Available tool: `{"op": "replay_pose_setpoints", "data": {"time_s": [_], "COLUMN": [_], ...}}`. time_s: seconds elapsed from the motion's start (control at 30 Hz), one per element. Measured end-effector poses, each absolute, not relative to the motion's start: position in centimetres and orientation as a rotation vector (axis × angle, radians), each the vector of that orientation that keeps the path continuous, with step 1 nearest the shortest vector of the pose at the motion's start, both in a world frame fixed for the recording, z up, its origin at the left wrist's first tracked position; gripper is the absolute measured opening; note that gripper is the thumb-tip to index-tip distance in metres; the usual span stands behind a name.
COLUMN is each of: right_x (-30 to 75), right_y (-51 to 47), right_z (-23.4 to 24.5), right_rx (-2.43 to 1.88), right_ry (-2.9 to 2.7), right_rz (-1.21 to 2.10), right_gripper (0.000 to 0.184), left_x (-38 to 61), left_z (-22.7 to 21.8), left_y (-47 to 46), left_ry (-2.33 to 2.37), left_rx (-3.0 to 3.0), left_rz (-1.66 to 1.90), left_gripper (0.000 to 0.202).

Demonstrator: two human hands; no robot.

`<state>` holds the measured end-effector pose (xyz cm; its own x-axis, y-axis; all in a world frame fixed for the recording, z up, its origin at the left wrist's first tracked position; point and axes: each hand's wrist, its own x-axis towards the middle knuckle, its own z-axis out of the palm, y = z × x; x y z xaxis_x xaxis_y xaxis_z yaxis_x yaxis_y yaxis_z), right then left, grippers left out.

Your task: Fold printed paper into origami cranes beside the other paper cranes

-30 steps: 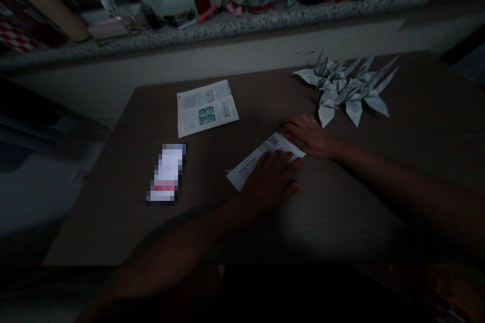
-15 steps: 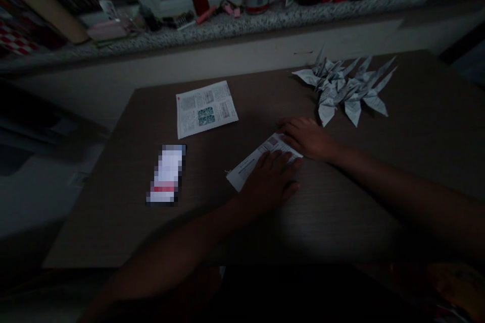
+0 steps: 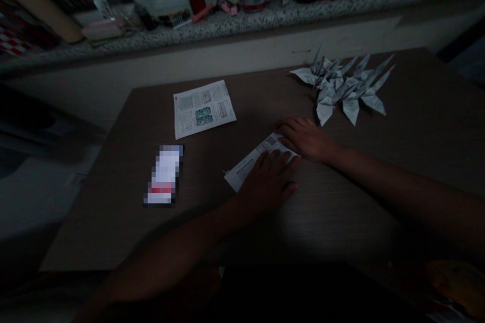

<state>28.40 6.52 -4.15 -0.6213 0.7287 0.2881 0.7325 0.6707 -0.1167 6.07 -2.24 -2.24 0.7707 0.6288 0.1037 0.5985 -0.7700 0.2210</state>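
Note:
A folded sheet of printed paper (image 3: 245, 165) lies on the dark wooden table (image 3: 341, 202) near its middle. My left hand (image 3: 270, 180) rests flat on the paper's near part, fingers stretched out. My right hand (image 3: 305, 137) lies flat on the paper's far right end, fingers pressing it down. Most of the sheet is hidden under both hands.
A flat printed sheet (image 3: 203, 108) lies at the back left. A phone (image 3: 163, 175) with a lit screen sits left of my hands. Several folded paper cranes (image 3: 342, 89) are piled at the back right. A stone ledge (image 3: 235, 22) behind holds cans, bottles and clutter.
Both hands stay on the folded paper with almost no movement. The view has shifted slightly.

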Motion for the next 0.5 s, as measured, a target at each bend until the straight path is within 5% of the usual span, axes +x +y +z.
{"op": "replay_pose_setpoints", "data": {"time_s": [0.5], "right_x": [28.6], "right_y": [6.8], "right_z": [-4.0], "right_rx": [-1.162], "right_ry": [-2.557], "right_rz": [0.030], "right_gripper": [0.041], "left_x": [3.7], "left_z": [-2.2], "left_y": [-4.0], "left_ry": [0.868], "left_rx": [2.773], "left_rz": [0.165], "left_gripper": [0.074]}}
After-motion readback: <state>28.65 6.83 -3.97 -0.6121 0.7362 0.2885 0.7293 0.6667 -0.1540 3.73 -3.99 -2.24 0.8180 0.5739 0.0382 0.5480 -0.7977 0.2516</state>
